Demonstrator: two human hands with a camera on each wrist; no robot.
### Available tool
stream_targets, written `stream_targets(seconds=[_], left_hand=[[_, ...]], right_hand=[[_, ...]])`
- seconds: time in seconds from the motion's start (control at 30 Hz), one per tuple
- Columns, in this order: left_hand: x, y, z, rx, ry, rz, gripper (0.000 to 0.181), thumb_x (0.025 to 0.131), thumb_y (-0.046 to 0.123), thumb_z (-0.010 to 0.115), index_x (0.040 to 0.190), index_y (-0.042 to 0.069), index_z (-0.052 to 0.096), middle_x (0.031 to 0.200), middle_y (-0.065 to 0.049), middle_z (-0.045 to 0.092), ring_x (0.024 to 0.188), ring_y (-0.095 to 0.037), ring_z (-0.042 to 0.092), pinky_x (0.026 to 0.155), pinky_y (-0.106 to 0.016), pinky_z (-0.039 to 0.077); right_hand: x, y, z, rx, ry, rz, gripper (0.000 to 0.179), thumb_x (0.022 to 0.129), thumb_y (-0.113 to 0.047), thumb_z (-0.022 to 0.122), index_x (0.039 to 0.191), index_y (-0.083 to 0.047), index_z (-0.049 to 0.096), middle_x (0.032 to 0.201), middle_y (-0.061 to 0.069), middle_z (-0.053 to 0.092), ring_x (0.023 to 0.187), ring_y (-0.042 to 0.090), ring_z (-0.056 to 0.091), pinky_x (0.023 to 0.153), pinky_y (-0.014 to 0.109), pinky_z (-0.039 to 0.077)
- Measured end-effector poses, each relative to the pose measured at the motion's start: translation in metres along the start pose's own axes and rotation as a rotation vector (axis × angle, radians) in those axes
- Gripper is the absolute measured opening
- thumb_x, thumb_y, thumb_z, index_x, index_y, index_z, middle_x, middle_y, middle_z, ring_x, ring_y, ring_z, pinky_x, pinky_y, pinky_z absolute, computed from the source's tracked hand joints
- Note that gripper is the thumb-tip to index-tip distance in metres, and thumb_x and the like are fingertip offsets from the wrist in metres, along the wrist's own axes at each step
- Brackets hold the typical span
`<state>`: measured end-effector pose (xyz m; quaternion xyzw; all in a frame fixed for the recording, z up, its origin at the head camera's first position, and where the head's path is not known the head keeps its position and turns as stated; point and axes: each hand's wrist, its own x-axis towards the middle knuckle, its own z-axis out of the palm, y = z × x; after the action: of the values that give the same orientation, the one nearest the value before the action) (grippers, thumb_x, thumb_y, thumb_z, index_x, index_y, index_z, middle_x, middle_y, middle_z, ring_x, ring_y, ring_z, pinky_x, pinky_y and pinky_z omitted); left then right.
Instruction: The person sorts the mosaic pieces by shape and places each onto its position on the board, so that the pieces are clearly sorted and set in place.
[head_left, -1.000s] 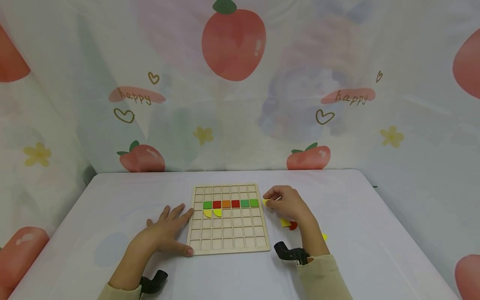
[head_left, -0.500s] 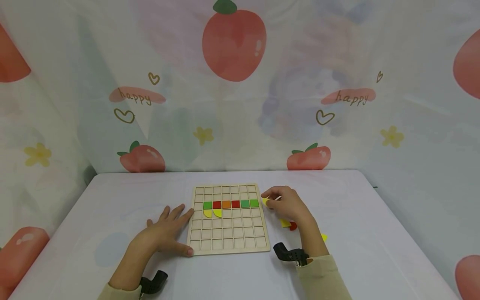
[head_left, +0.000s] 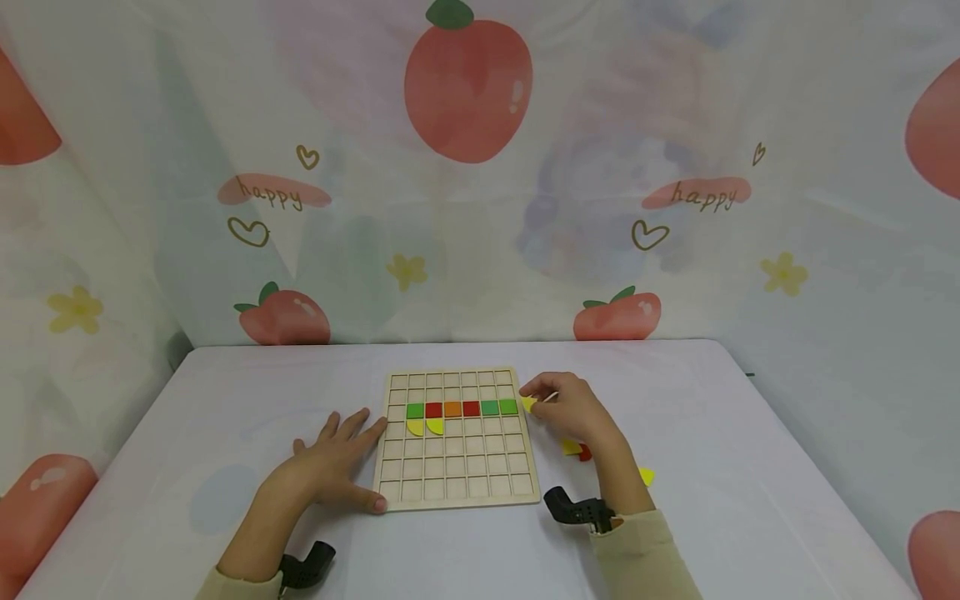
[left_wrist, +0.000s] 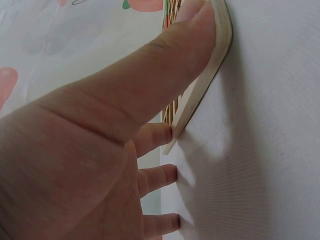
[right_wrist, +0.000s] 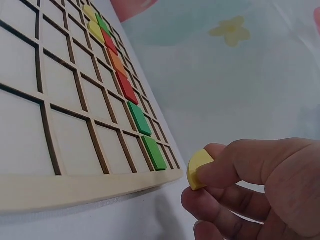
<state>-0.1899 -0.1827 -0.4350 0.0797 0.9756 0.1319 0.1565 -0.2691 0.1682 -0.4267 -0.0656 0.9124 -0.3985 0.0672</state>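
A wooden grid board [head_left: 456, 487] lies mid-table in the head view. Along one of its rows run green, red and orange square tiles [head_left: 452, 409]; below them sit two yellow quarter-circle tiles [head_left: 434, 426]. My left hand [head_left: 333, 462] has its fingers spread at the board's left side, the thumb touching the near left corner. Just off the board's right edge, my right hand [head_left: 568, 407] pinches a yellow quarter-circle tile [right_wrist: 199, 167] between thumb and fingers. The right wrist view shows that tile raised beside the green end tile [right_wrist: 154, 153].
Under the right forearm lie a yellow piece [head_left: 572, 447] and a red piece [head_left: 585, 452], partly hidden by the arm. Another yellow piece [head_left: 647, 476] lies further right. A printed cloth backdrop [head_left: 480, 250] rises behind the white table [head_left: 262, 375].
My right hand has shifted slightly left toward the board with the yellow quarter-circle tile in its fingers. The left hand and the board have stayed in place.
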Motion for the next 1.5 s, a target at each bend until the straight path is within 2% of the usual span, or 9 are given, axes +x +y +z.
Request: stream_targets(seconds=[0.67,0.97,1.3,1.5], left_hand=[[-0.002,0.000,-0.003,-0.001,-0.010,0.005,0.119,0.060,0.066,0.085,0.157,0.022,0.032,0.165,-0.014,0.021,0.148,-0.054,0.011,0.096,-0.087,0.014],[-0.001,0.000,-0.003,-0.007,-0.014,0.000,0.120,0.059,0.065,0.086,0.157,0.022,0.032,0.165,-0.013,0.021,0.148,-0.054,0.010,0.096,-0.088,0.014],[0.001,0.000,-0.001,-0.007,-0.017,-0.009,0.121,0.058,0.066,0.086,0.157,0.023,0.032,0.165,-0.013,0.021,0.148,-0.053,0.010,0.097,-0.087,0.012],[0.000,0.001,-0.001,-0.018,-0.018,-0.011,0.120,0.058,0.064,0.087,0.157,0.023,0.033,0.165,-0.013,0.021,0.148,-0.053,0.009,0.097,-0.087,0.012]], right_hand=[[0.004,-0.007,0.011,0.045,-0.009,-0.032,0.019,0.083,-0.007,0.072,0.099,-0.015,0.074,0.093,0.003,0.065,0.084,0.020,0.059,0.069,0.031,0.049],[0.005,-0.013,0.018,0.040,-0.017,-0.082,0.021,0.080,-0.003,0.073,0.099,-0.011,0.075,0.089,0.002,0.065,0.079,0.017,0.060,0.070,0.030,0.050],[0.003,-0.016,0.026,0.068,-0.036,-0.061,0.023,0.079,-0.001,0.072,0.097,-0.014,0.075,0.089,0.002,0.065,0.079,0.017,0.060,0.069,0.029,0.049],[0.003,-0.017,0.029,0.050,-0.036,-0.081,0.021,0.079,-0.001,0.072,0.097,-0.013,0.075,0.088,0.001,0.065,0.077,0.016,0.059,0.067,0.028,0.049]])
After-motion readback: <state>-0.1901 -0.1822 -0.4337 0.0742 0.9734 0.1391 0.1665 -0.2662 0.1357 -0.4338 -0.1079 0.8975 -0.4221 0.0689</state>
